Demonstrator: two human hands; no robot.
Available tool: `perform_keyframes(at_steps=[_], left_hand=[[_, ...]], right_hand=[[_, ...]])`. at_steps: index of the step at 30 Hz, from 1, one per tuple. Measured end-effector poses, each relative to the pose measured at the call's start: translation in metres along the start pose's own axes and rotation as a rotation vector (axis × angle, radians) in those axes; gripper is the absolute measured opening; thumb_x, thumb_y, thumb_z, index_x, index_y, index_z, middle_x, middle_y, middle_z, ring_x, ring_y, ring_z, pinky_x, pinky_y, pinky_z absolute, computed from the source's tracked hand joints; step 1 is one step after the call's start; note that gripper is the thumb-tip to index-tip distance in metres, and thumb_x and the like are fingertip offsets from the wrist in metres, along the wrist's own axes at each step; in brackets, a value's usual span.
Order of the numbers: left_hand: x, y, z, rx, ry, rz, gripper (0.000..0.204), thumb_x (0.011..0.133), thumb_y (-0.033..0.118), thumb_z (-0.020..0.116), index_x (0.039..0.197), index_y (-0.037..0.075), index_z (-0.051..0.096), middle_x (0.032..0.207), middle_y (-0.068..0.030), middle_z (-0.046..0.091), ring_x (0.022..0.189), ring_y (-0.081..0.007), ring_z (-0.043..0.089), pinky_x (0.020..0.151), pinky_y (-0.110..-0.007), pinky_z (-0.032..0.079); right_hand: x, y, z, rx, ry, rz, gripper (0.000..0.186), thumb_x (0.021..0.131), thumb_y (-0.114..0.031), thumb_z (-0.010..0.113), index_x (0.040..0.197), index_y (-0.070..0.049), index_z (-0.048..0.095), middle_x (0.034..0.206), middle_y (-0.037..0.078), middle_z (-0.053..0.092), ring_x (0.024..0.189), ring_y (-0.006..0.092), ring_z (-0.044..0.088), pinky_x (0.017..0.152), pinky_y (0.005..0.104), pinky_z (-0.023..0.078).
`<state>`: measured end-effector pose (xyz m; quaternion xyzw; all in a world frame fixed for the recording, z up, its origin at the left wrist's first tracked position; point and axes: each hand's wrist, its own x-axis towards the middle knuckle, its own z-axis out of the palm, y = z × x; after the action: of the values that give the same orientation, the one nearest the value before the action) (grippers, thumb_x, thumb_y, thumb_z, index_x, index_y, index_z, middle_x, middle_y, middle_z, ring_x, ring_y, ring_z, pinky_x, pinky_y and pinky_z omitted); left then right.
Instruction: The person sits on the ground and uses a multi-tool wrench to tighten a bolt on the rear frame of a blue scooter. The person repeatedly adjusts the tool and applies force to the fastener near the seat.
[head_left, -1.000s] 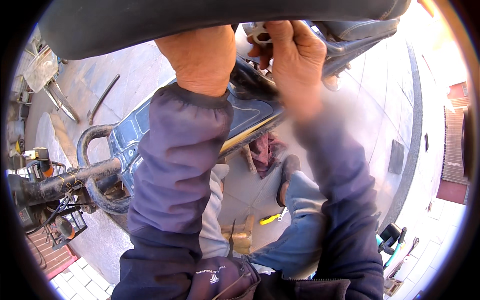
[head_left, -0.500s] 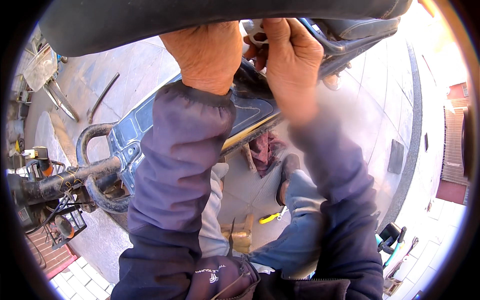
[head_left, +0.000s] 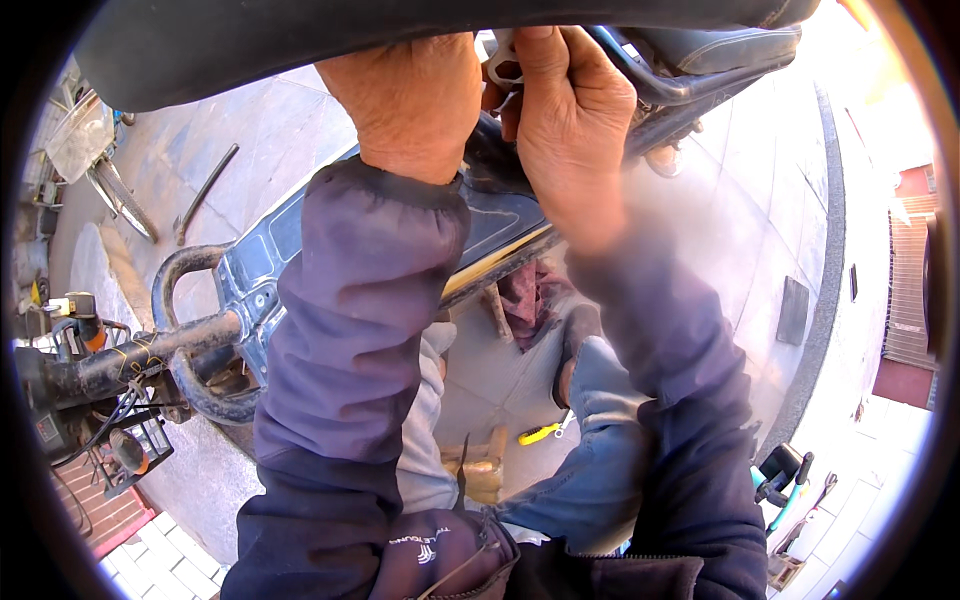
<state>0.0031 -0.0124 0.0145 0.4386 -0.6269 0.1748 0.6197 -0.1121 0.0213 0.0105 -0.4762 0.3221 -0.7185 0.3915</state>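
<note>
A black padded seat (head_left: 450, 22) of a scooter spans the top. My left hand (head_left: 400, 100) reaches up beneath it, its fingers hidden behind the seat. Just to its right, my right hand (head_left: 575, 125) has its thumb raised and fingers curled on a small silver metal piece with holes (head_left: 503, 62). Below both hands lies the scooter's blue footboard (head_left: 500, 225), with a yellow strip along its edge and black tube bars at its left end. A blurred haze hides part of my right wrist.
A handlebar column with cables (head_left: 85, 380) stands at left, beside a bicycle (head_left: 120, 200) and a loose bar (head_left: 208, 190). Between my legs are a red cloth (head_left: 528, 305), a yellow-handled tool (head_left: 540, 433) and a wooden block (head_left: 485, 480). A dark flat piece (head_left: 793, 310) lies at right.
My right hand has shifted a little up and left with the metal piece. My left hand has moved slightly, still beneath the seat.
</note>
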Motion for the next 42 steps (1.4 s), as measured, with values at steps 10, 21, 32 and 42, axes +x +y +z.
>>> perform_keyframes(at_steps=[10, 21, 32, 42], left_hand=[[0.004, 0.004, 0.001, 0.153, -0.027, -0.089, 0.028, 0.096, 0.015, 0.058, 0.12, 0.003, 0.062, 0.122, -0.0153, 0.062, 0.112, -0.0338, 0.057, 0.098, -0.045, 0.043], [0.017, -0.001, -0.001, -0.557, 0.129, -0.208, 0.022, 0.093, 0.009, 0.062, 0.114, 0.003, 0.065, 0.113, -0.0093, 0.067, 0.096, -0.0225, 0.062, 0.087, -0.034, 0.046], [0.037, 0.027, -0.01, -0.839, -0.056, -0.412, 0.029, 0.102, 0.025, 0.047, 0.119, 0.006, 0.061, 0.11, -0.0067, 0.067, 0.094, -0.0166, 0.062, 0.081, -0.03, 0.046], [0.039, 0.024, -0.006, -0.974, -0.185, -0.552, 0.05, 0.106, 0.04, 0.033, 0.133, 0.001, 0.052, 0.129, -0.016, 0.06, 0.115, -0.0334, 0.059, 0.104, -0.045, 0.044]], right_hand=[[0.024, -0.06, -0.023, -0.394, -0.077, -0.22, 0.022, 0.099, -0.021, 0.064, 0.096, 0.001, 0.067, 0.075, 0.004, 0.068, 0.054, 0.0069, 0.06, 0.045, 0.0203, 0.045], [0.052, -0.132, -0.042, -0.227, -0.472, 0.555, 0.014, 0.09, -0.006, 0.069, 0.103, 0.0, 0.07, 0.077, 0.001, 0.066, 0.064, 0.0061, 0.058, 0.058, 0.0198, 0.046], [0.017, -0.061, -0.056, -0.218, -0.318, -0.086, 0.013, 0.09, -0.008, 0.065, 0.099, 0.001, 0.067, 0.076, 0.006, 0.065, 0.066, 0.0133, 0.062, 0.061, 0.0274, 0.05], [0.006, -0.038, -0.063, -0.015, -0.167, -0.121, 0.014, 0.081, -0.007, 0.066, 0.09, 0.003, 0.067, 0.08, 0.028, 0.063, 0.083, 0.0447, 0.064, 0.075, 0.0473, 0.051]])
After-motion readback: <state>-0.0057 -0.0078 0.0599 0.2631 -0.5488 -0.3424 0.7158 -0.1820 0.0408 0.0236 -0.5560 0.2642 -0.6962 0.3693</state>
